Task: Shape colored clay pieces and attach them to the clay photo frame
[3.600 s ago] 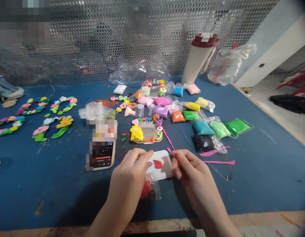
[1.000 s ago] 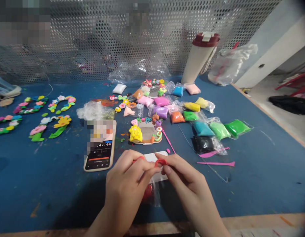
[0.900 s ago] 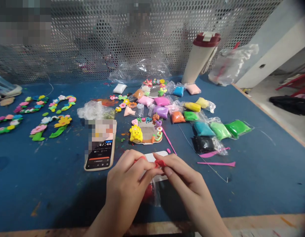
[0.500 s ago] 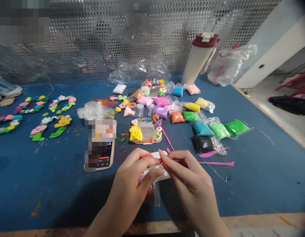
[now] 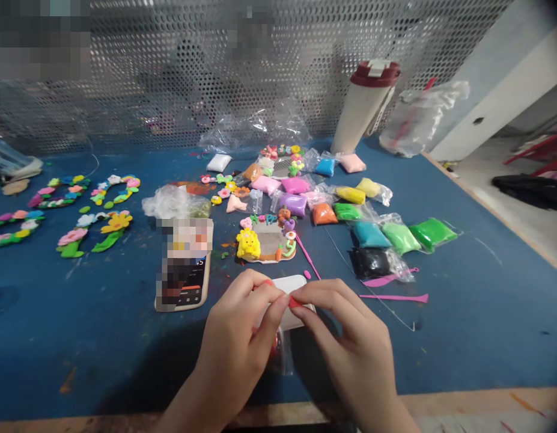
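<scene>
Over a white board [image 5: 298, 320], my left hand [image 5: 242, 322] and my right hand [image 5: 357, 325] meet at the fingertips. A small piece of red clay [image 5: 296, 302] is pinched between my right thumb and fingers and touches my left thumb tip. More red clay [image 5: 270, 283] shows between the curled fingers of my left hand, mostly hidden. Just below lies a clear bag [image 5: 283, 356] with something red inside, partly covered by my left hand. Beyond the board stands a decorated frame [image 5: 285, 258] with a yellow figure [image 5: 248, 243] at its left corner.
Bagged clay, such as a purple pack [image 5: 292, 205] and a black pack [image 5: 371, 263], lies behind and right. Pink tools [image 5: 395, 297] rest at right, a phone [image 5: 190, 282] at left. A tumbler [image 5: 363, 108] stands before the perforated metal panel [image 5: 170, 78]. Flower-covered rings [image 5: 115, 190] lie far left.
My left thumb has risen to meet the fingertips at the red clay. My right fingers have shifted, showing more of the clay and of the white board.
</scene>
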The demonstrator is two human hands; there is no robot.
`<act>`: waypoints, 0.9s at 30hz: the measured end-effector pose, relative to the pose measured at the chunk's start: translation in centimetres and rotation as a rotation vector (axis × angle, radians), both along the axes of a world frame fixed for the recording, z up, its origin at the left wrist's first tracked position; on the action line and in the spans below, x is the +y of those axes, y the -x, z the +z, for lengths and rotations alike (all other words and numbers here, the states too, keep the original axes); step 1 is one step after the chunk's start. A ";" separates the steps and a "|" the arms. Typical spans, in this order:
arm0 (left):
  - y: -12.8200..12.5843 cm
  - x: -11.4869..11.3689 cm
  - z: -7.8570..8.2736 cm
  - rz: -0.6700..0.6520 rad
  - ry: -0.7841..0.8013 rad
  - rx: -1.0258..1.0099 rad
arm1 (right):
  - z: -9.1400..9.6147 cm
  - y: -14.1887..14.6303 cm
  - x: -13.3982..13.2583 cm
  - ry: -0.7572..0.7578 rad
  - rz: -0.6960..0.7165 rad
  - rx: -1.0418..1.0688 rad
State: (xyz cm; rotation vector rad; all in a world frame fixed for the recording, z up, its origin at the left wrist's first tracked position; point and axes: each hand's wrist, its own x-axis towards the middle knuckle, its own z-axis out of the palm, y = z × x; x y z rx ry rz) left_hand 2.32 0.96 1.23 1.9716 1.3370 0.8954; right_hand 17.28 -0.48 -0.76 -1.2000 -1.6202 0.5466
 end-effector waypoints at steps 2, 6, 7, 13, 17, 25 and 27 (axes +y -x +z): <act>0.0 0.0 -0.1 0.015 -0.017 0.006 | 0.0 0.0 0.0 0.042 0.020 0.049; 0.0 0.0 -0.3 0.063 -0.030 -0.004 | -0.2 0.1 0.0 0.174 0.032 0.152; 0.0 0.0 -0.2 0.072 -0.028 -0.011 | -0.2 0.1 0.0 0.215 0.027 0.187; 0.0 0.1 0.0 0.072 0.080 -0.051 | 0.1 -0.2 0.2 0.403 0.002 0.422; 0.1 0.1 -0.4 0.033 0.165 -0.036 | 0.4 -0.3 0.3 0.387 0.022 0.479; -0.1 0.0 -0.2 -0.105 0.276 -0.099 | 0.3 -0.5 0.2 0.446 0.180 0.417; -0.1 0.0 -0.1 -0.106 0.288 -0.108 | 0.2 -0.5 0.2 0.446 0.201 0.401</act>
